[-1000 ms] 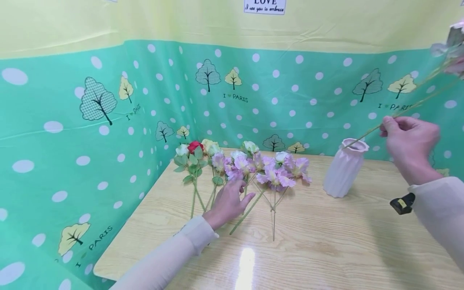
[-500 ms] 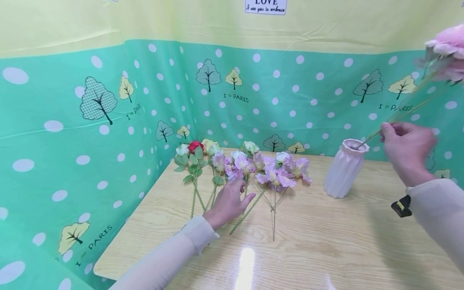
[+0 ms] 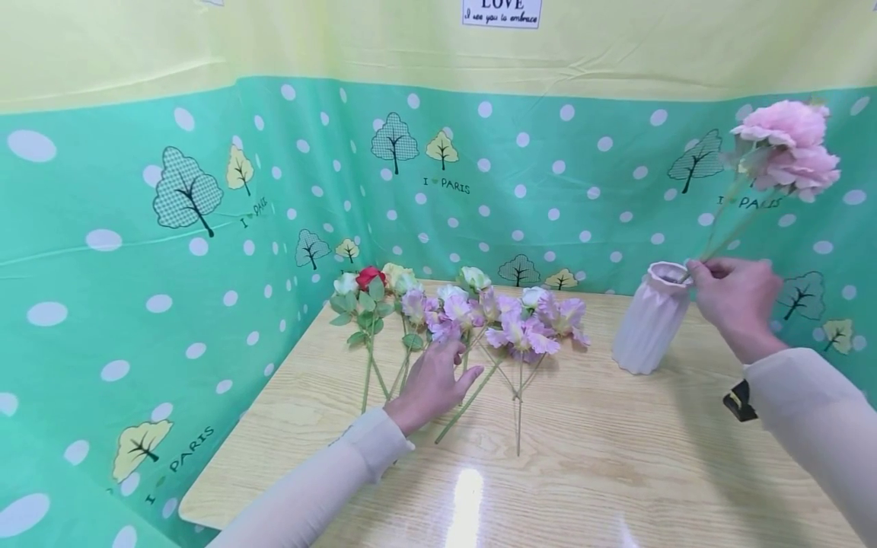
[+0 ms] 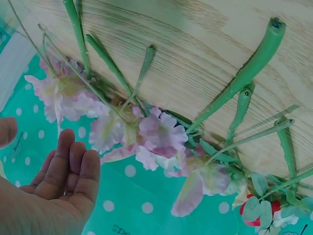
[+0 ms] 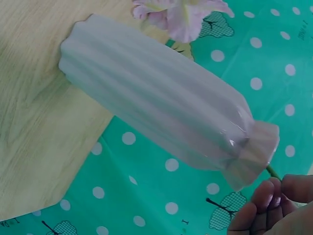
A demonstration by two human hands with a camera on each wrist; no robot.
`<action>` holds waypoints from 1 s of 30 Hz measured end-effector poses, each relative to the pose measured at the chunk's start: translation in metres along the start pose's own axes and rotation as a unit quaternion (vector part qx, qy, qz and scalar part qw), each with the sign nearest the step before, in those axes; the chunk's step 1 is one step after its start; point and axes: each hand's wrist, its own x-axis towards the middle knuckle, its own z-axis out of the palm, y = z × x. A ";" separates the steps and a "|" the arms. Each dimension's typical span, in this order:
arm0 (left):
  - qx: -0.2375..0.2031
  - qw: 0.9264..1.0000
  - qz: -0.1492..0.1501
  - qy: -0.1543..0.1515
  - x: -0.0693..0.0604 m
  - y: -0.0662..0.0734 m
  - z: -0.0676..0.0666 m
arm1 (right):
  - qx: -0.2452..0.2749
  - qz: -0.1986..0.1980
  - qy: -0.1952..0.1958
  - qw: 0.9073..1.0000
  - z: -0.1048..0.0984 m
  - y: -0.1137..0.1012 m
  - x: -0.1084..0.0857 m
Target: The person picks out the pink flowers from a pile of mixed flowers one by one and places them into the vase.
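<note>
In the head view my right hand (image 3: pixel 736 304) pinches the green stems of pink flowers (image 3: pixel 788 148) at the mouth of a white ribbed vase (image 3: pixel 649 323). The right wrist view shows a stem (image 5: pixel 272 171) running from the vase's rim to the fingertips of that hand (image 5: pixel 274 205); the vase (image 5: pixel 161 98) stands on the table. My left hand (image 3: pixel 432 384), its fingers relaxed, lies over the stems beside the lilac flowers (image 3: pixel 522 335). Nothing is held in the left hand (image 4: pixel 58 196) in the left wrist view.
White flowers, a red rose (image 3: pixel 370 277) and a pale yellow one (image 3: pixel 397 278) lie at the back left of the wooden table (image 3: pixel 582 457). A green and yellow printed cloth (image 3: pixel 521 167) hangs behind and at the left. A dark strap piece (image 3: pixel 740 402) hangs by the right cuff.
My right hand has moved left and down to the vase's mouth, and the pink flowers have come fully into view, more upright. The left hand has stayed in place.
</note>
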 end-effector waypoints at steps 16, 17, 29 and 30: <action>0.013 1.000 0.002 -0.001 -0.002 0.000 -0.001 | -0.023 -0.029 0.007 0.999 0.009 0.007 -0.006; 0.014 1.000 0.002 -0.001 -0.002 0.000 -0.001 | -0.023 -0.029 0.007 0.999 0.009 0.008 -0.006; -0.003 0.999 -0.035 -0.021 -0.005 -0.003 -0.001 | -0.023 -0.039 0.007 0.999 0.011 0.007 -0.016; -0.004 0.999 -0.038 -0.021 -0.005 -0.003 -0.001 | -0.024 -0.046 0.011 0.999 0.012 0.007 -0.018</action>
